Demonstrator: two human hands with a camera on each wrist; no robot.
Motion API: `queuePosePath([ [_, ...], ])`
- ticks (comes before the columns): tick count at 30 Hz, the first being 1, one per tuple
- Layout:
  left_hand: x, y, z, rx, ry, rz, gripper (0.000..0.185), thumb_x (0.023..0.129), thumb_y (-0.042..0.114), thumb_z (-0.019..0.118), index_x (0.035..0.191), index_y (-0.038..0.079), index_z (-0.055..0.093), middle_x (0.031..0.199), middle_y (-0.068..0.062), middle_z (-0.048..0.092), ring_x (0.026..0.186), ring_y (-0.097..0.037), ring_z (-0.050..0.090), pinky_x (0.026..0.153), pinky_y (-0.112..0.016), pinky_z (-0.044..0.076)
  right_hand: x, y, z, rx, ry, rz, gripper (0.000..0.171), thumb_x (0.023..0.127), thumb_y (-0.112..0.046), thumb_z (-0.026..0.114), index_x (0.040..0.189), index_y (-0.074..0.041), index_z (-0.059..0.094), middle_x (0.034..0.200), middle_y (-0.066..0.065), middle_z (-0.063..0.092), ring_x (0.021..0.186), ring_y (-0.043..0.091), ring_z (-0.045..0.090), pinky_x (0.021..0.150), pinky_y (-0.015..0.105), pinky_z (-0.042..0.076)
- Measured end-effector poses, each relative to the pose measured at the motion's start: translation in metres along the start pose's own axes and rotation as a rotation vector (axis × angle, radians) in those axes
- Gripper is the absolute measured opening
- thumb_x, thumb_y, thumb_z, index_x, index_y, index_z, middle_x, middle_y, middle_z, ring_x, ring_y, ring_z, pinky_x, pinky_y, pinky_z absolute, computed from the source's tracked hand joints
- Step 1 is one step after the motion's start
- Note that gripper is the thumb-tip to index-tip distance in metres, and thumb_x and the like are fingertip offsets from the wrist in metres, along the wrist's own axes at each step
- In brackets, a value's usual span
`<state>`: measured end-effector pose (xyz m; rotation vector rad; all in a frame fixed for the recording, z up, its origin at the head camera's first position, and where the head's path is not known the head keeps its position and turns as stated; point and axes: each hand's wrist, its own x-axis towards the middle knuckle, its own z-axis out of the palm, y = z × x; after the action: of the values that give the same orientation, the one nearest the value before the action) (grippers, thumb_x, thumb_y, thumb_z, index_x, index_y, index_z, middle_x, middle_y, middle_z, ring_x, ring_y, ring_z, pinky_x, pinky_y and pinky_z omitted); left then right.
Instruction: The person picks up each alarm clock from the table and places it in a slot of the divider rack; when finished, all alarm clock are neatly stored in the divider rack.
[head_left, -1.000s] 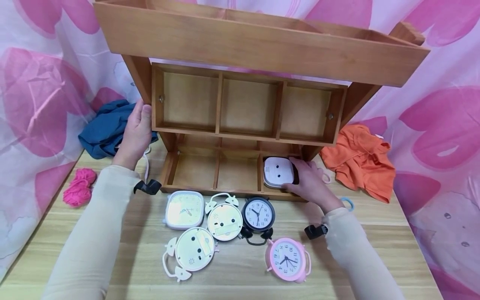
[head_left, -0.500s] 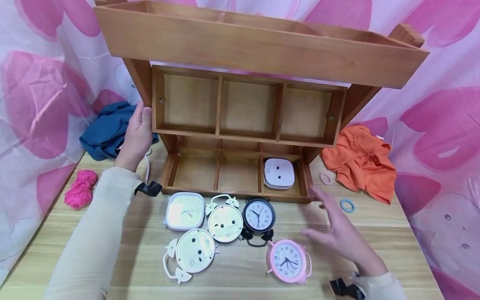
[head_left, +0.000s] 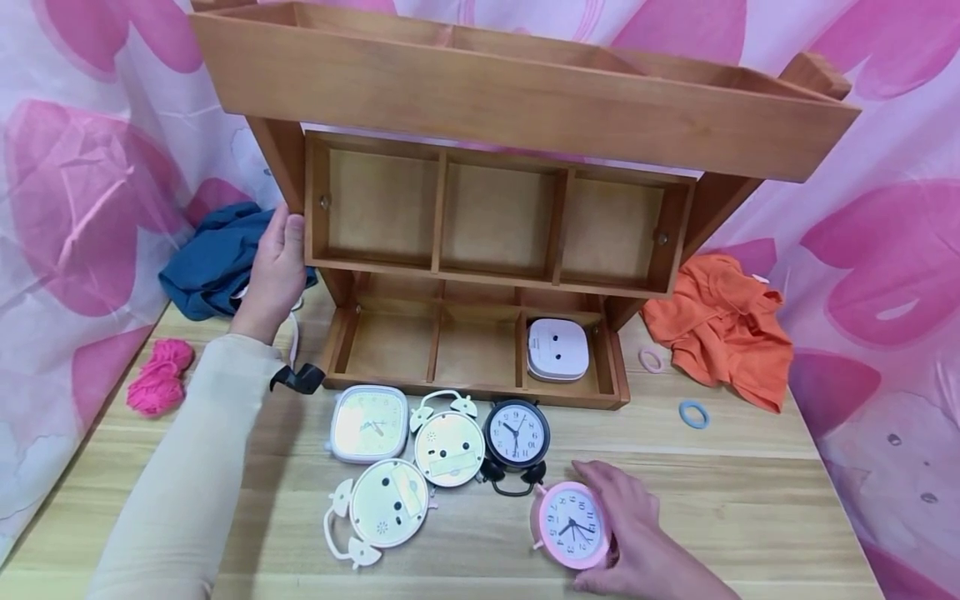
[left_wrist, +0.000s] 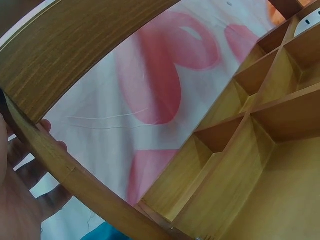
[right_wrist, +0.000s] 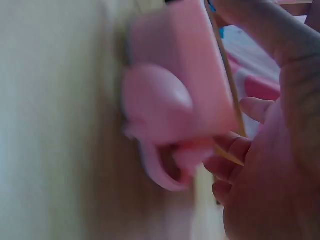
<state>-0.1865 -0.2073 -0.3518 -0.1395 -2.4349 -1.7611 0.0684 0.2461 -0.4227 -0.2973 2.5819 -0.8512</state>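
Note:
My right hand grips the pink round alarm clock lying face up at the table's near edge; the right wrist view shows its fingers curled round the clock's pink body. My left hand holds the left side post of the wooden shelf unit, fingers wrapped round the post. A white square clock lies in the right compartment of the shelf's lowest tier. On the table in front lie a white square clock, two pale round clocks face down and a black round clock.
A blue cloth lies left of the shelf and an orange cloth to its right. Pink yarn sits at the far left. A pink hair ring and a blue one lie on the wooden table.
My right hand let go of the white square clock in the lowest right compartment, drew back toward me and took hold of the pink clock. The left hand stayed on the post.

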Motion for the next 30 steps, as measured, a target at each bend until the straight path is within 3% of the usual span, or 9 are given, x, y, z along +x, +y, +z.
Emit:
queuePosePath([
  [4, 0.000, -0.001, 0.002, -0.002, -0.001, 0.004, 0.056, 0.105, 0.049, 0.027, 0.158, 0.032, 0.017, 0.164, -0.001, 0.024, 0.150, -0.030, 0.026, 0.120, -0.056, 0.023, 0.000, -0.002, 0.006, -0.016, -0.071, 0.093, 0.112, 0.060, -0.067, 0.083, 0.152, -0.037, 0.026, 0.147, 0.000, 0.034, 0.127, 0.026, 0.030, 0.093, 0.053, 0.035],
  [9, 0.001, -0.002, 0.004, 0.002, -0.008, -0.010, 0.057, 0.105, 0.049, 0.026, 0.158, 0.032, 0.016, 0.164, 0.000, 0.023, 0.150, -0.030, 0.025, 0.119, -0.057, 0.023, -0.002, -0.001, 0.009, -0.027, -0.074, 0.130, 0.109, 0.063, -0.062, 0.085, 0.151, -0.032, 0.029, 0.147, 0.001, 0.036, 0.127, 0.027, 0.030, 0.094, 0.053, 0.036],
  [13, 0.002, -0.002, 0.005, 0.005, -0.010, -0.028, 0.057, 0.105, 0.050, 0.026, 0.158, 0.033, 0.015, 0.165, 0.000, 0.021, 0.151, -0.029, 0.022, 0.119, -0.058, 0.023, -0.004, -0.002, 0.007, 0.029, -0.090, 0.175, 0.102, 0.065, -0.056, 0.086, 0.148, -0.033, 0.032, 0.147, 0.000, 0.036, 0.128, 0.029, 0.029, 0.095, 0.054, 0.040],
  [17, 0.001, -0.001, 0.005, 0.008, -0.011, -0.022, 0.057, 0.105, 0.049, 0.026, 0.158, 0.032, 0.014, 0.165, 0.000, 0.021, 0.151, -0.030, 0.023, 0.119, -0.058, 0.023, -0.009, -0.004, -0.001, 0.093, -0.082, 0.165, 0.095, 0.064, -0.053, 0.088, 0.142, -0.037, 0.036, 0.140, -0.002, 0.041, 0.124, 0.028, 0.032, 0.090, 0.048, 0.044],
  [20, 0.000, 0.000, 0.003, 0.004, -0.005, -0.006, 0.057, 0.105, 0.049, 0.026, 0.158, 0.032, 0.016, 0.164, -0.001, 0.022, 0.151, -0.030, 0.024, 0.119, -0.057, 0.023, -0.013, -0.011, -0.014, 0.097, -0.001, 0.105, 0.095, 0.061, -0.049, 0.090, 0.140, -0.037, 0.038, 0.134, -0.004, 0.042, 0.120, 0.018, 0.035, 0.087, 0.042, 0.046],
  [24, -0.001, 0.000, 0.001, -0.003, 0.005, 0.013, 0.057, 0.105, 0.049, 0.027, 0.158, 0.030, 0.018, 0.163, -0.002, 0.024, 0.150, -0.030, 0.025, 0.120, -0.056, 0.022, -0.007, -0.022, -0.037, 0.040, 0.214, -0.057, 0.102, 0.058, -0.041, 0.095, 0.144, -0.032, 0.039, 0.133, -0.004, 0.043, 0.114, 0.005, 0.037, 0.085, 0.045, 0.051],
  [26, -0.001, 0.000, 0.000, -0.007, 0.002, 0.012, 0.057, 0.104, 0.050, 0.027, 0.158, 0.031, 0.017, 0.164, -0.002, 0.024, 0.150, -0.030, 0.025, 0.120, -0.057, 0.022, 0.003, -0.028, -0.049, 0.002, 0.313, -0.148, 0.107, 0.056, -0.036, 0.096, 0.146, -0.024, 0.040, 0.132, 0.001, 0.045, 0.115, 0.006, 0.038, 0.084, 0.053, 0.053],
  [30, -0.002, 0.000, -0.001, 0.003, -0.002, 0.003, 0.058, 0.104, 0.051, 0.027, 0.158, 0.031, 0.016, 0.164, -0.001, 0.023, 0.150, -0.030, 0.024, 0.120, -0.056, 0.022, 0.035, -0.042, -0.068, 0.002, 0.367, -0.176, 0.109, 0.055, -0.030, 0.097, 0.147, -0.016, 0.040, 0.133, 0.007, 0.050, 0.119, 0.018, 0.037, 0.088, 0.063, 0.048],
])
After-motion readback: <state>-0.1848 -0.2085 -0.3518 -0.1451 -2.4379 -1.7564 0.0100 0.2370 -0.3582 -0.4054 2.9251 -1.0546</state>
